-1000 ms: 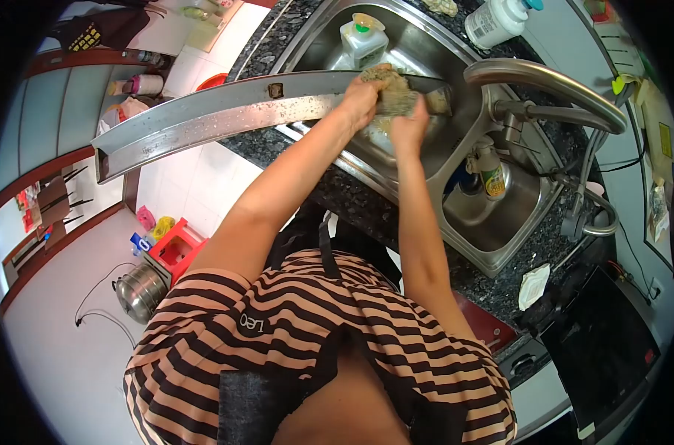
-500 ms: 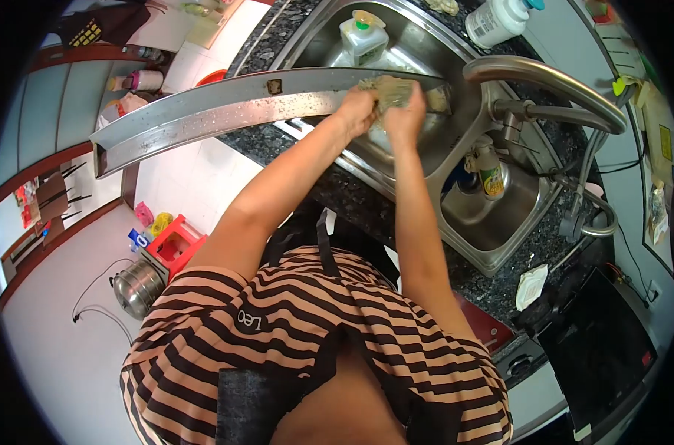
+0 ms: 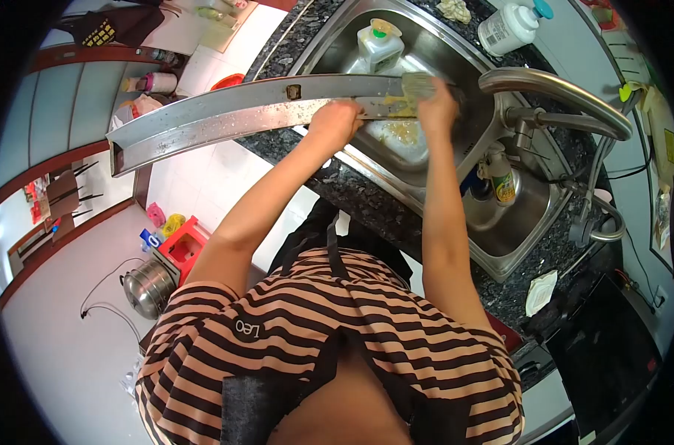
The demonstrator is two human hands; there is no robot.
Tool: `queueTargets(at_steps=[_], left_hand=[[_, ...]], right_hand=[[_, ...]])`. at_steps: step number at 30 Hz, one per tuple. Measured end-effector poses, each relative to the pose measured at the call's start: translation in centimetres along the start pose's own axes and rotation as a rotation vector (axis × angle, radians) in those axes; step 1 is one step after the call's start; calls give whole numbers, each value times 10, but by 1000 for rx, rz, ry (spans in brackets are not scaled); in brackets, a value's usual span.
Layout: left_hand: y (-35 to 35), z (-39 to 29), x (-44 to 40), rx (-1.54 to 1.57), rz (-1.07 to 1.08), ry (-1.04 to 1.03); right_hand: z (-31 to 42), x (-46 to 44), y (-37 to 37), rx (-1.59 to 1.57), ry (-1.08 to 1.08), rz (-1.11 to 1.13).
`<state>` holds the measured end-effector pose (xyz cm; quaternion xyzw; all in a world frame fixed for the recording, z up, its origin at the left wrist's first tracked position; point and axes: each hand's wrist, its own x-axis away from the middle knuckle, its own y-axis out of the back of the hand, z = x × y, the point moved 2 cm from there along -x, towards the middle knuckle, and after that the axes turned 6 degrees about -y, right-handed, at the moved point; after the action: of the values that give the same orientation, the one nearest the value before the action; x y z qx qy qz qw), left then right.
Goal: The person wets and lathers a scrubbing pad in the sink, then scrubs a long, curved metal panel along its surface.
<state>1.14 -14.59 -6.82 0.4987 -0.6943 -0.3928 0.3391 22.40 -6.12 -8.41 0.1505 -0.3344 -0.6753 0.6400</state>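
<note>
A long, slightly bent metal panel (image 3: 225, 104), dotted with droplets, reaches from the left over the counter and across the large sink basin (image 3: 455, 55). My left hand (image 3: 335, 124) is closed on its near edge, the fingertips partly hidden. My right hand (image 3: 438, 110), blurred by motion, presses a greenish cloth (image 3: 417, 86) against the panel's right end. Yellow-brown residue (image 3: 400, 105) streaks the metal beside the cloth. More brownish liquid (image 3: 400, 133) lies on the basin floor below. A white bottle with a green cap (image 3: 380, 46) stands in the basin behind the panel.
A curved faucet (image 3: 552, 85) arches over the right side. The smaller basin (image 3: 500, 230) holds a yellow-labelled bottle (image 3: 504, 185). A white pump bottle (image 3: 509, 30) stands at the back of the counter. A red stool (image 3: 188, 245) and steel pot (image 3: 148, 288) are at lower left.
My left hand has moved left along the panel, away from the cloth. My right hand and the cloth have shifted right, uncovering yellow-brown residue. The whole view has shifted slightly.
</note>
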Motion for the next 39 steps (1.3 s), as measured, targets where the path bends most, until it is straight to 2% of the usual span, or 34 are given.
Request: queueTargets(at_steps=[2, 4, 7, 10, 12, 13, 14, 16, 18, 20, 24, 27, 28, 30, 33, 36, 38, 39], left_hand=[[3, 3, 11, -141, 51, -41], [2, 13, 14, -114, -19, -22], [-5, 25, 21, -95, -64, -8], [2, 23, 20, -64, -82, 22], [3, 28, 22, -45, -163, -24], [3, 30, 22, -42, -160, -25], [3, 31, 22, -38, -158, -24], [3, 33, 22, -39, -162, -32], [2, 32, 21, -45, -178, -50], [0, 32, 20, -53, -170, -66], [-1, 28, 13, -69, -183, -113], [1, 27, 13, -76, -164, -102], [3, 26, 13, -59, -164, -96], [2, 28, 12, -74, -157, -94], [0, 27, 13, -57, -165, -99], [-2, 26, 12, -38, -178, -116], [-2, 25, 7, -42, -168, -121], [-1, 23, 8, -49, -158, -114]], right_hand=[[-23, -6, -55, 165, 315, 63], [-9, 9, -88, 92, 445, 46], [44, 42, -97, -38, 372, 136], [49, 41, -97, 40, 453, 209], [3, 12, -106, 215, 513, 90], [-34, -8, -107, 134, 353, 73], [-34, -16, -76, 180, 318, 92], [-86, -49, -60, 400, 262, 29], [-92, -42, -64, 385, 258, 10], [-76, -26, -71, 380, 292, 55], [2, 36, -94, 253, 523, 205], [-7, 4, -80, 404, 340, 258], [-56, -24, -91, 242, 291, 125], [-88, -62, -63, 371, 108, 107], [-91, -55, -49, 461, 139, 9], [-41, -4, -73, 174, 381, 85], [12, 32, -83, 169, 387, 176], [10, 31, -91, 138, 408, 135]])
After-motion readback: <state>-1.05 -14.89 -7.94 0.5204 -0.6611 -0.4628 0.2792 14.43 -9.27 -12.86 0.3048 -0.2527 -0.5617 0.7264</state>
